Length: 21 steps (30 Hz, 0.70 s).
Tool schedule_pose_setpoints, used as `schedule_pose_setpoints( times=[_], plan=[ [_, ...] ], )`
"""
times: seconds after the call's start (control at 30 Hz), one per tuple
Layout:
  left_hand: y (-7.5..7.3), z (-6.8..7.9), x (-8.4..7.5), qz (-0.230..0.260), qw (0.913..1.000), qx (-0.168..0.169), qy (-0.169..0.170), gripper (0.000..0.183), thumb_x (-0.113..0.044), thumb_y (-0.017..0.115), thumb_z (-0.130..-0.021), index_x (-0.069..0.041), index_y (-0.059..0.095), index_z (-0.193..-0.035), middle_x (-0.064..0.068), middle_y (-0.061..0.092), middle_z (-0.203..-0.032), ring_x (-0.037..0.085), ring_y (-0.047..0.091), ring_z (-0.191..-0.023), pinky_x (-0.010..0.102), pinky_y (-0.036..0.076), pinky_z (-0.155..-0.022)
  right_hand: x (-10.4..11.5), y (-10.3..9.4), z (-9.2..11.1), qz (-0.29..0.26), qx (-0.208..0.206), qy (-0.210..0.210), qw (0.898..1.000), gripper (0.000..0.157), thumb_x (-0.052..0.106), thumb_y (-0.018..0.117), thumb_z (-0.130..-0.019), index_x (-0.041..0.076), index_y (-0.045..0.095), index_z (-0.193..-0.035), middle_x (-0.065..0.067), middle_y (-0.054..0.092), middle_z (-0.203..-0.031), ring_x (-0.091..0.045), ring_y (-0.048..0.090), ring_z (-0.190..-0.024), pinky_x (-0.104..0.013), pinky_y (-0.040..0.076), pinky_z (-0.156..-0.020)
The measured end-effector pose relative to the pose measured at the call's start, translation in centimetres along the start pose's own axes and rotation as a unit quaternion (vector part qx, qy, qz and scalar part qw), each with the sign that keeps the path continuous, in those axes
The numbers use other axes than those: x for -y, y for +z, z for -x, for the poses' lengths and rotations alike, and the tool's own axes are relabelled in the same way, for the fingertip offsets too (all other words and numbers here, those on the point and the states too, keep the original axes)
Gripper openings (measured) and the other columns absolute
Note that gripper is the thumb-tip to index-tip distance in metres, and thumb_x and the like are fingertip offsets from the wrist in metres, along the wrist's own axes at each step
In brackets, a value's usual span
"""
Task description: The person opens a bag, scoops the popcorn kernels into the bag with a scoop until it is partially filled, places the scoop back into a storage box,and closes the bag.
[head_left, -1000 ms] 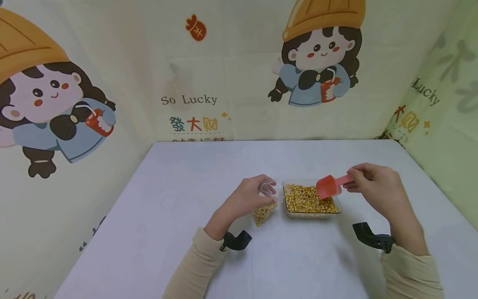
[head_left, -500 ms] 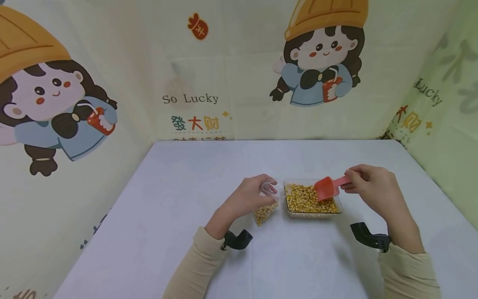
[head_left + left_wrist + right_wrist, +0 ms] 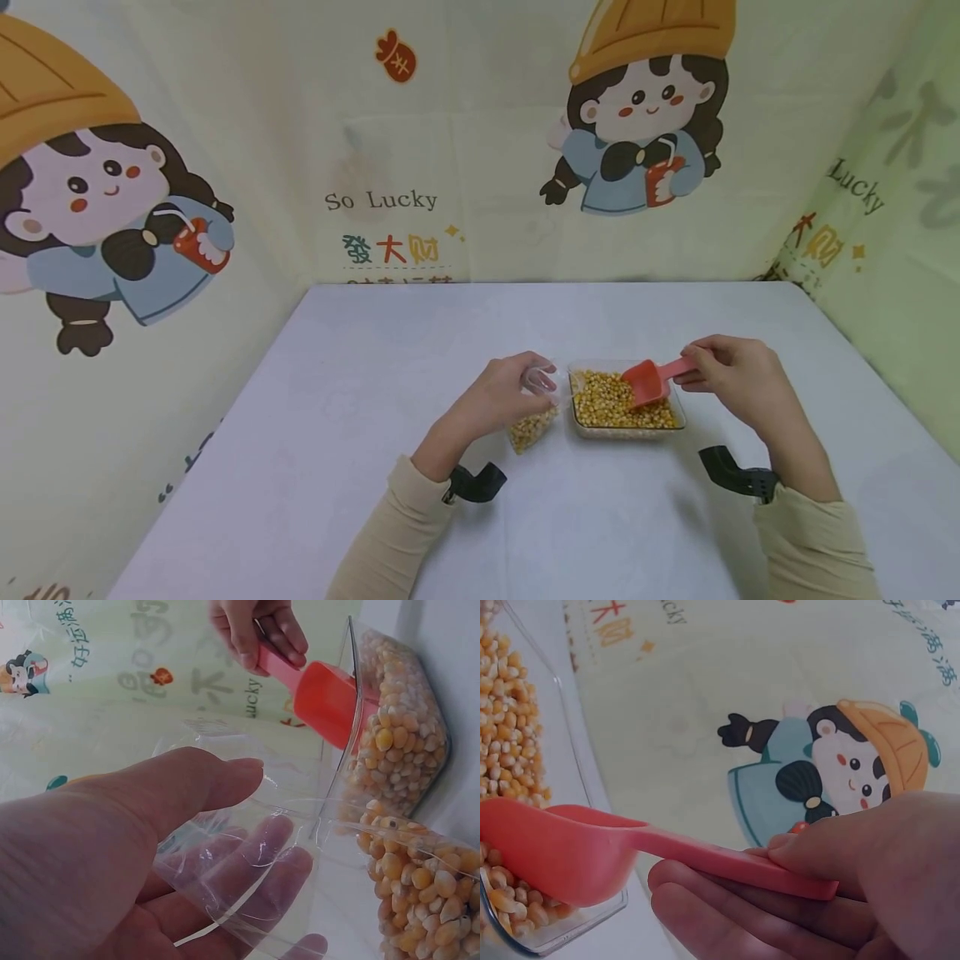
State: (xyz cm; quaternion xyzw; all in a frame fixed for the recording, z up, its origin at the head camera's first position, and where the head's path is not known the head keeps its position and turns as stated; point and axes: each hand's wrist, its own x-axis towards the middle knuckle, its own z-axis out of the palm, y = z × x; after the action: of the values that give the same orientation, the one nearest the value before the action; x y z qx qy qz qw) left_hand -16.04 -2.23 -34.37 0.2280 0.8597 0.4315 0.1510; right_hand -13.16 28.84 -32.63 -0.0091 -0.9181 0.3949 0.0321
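Observation:
My right hand (image 3: 735, 375) pinches the handle of a red scoop (image 3: 570, 855) between thumb and fingers. The scoop's bowl sits in the corn kernels (image 3: 606, 396) that fill a clear rectangular container (image 3: 581, 930), its front edge down among them. My left hand (image 3: 504, 390) holds a clear plastic bag (image 3: 330, 855) by its mouth, thumb on one side and fingers spread on the other. Kernels (image 3: 431, 892) fill the bottom of the bag, which hangs just left of the container. In the left wrist view the bag's mouth gapes between thumb and fingers.
Bag and container stand on a white table (image 3: 360, 358). Behind it rises a cloth backdrop (image 3: 487, 150) printed with cartoon figures and lettering. A black wrist mount (image 3: 478, 483) is on the left forearm, another mount (image 3: 738, 473) on the right.
My right hand has moved left and slightly down, and the scoop has slid left through the kernels toward the container's middle. My left hand and the bag have stayed put.

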Motion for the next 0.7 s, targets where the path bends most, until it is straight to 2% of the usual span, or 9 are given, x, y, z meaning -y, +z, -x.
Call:
schedule_pose_setpoints(
  times=[0.13,0.4,0.57,0.7],
  plan=[
    [0.1,-0.1,0.0,0.0,1.0,0.0,0.0,0.042,-0.02,0.072,-0.09,-0.011,0.059,-0.129,-0.001,0.072,-0.111,0.009,0.067,-0.099,0.027,0.053,-0.083,-0.4,-0.1,-0.2,-0.01,0.009,0.015,1.0,0.044,0.03,0.051,-0.104,-0.01,0.059,-0.122,-0.023,0.074,-0.098,-0.016,0.075,-0.076,-0.032,0.06,-0.071],
    [0.1,-0.3,0.3,0.004,1.0,0.003,0.0,0.043,-0.02,0.072,-0.09,-0.008,0.059,-0.13,0.003,0.072,-0.112,0.01,0.067,-0.098,0.027,0.054,-0.081,-0.9,-0.3,-0.4,-0.056,0.037,0.045,0.997,0.047,0.031,0.049,-0.104,-0.009,0.055,-0.127,-0.019,0.074,-0.101,-0.013,0.075,-0.08,-0.027,0.059,-0.074],
    [0.3,-0.3,0.3,0.007,0.9999,0.002,-0.011,0.043,-0.019,0.073,-0.089,-0.009,0.06,-0.129,-0.001,0.072,-0.11,0.01,0.067,-0.097,0.028,0.054,-0.081,-1.6,-0.3,-0.6,-0.095,0.066,0.047,0.992,0.049,0.03,0.048,-0.105,-0.012,0.051,-0.13,-0.018,0.073,-0.102,-0.014,0.076,-0.083,-0.025,0.059,-0.075],
    [0.3,-0.4,0.3,0.006,1.0,0.002,-0.004,0.042,-0.018,0.073,-0.089,-0.008,0.06,-0.128,0.0,0.073,-0.11,0.011,0.067,-0.097,0.028,0.054,-0.081,-2.1,-0.4,-0.8,-0.118,0.079,0.046,0.989,0.049,0.028,0.047,-0.105,-0.014,0.048,-0.132,-0.017,0.073,-0.102,-0.015,0.076,-0.085,-0.027,0.059,-0.077]
  ],
)
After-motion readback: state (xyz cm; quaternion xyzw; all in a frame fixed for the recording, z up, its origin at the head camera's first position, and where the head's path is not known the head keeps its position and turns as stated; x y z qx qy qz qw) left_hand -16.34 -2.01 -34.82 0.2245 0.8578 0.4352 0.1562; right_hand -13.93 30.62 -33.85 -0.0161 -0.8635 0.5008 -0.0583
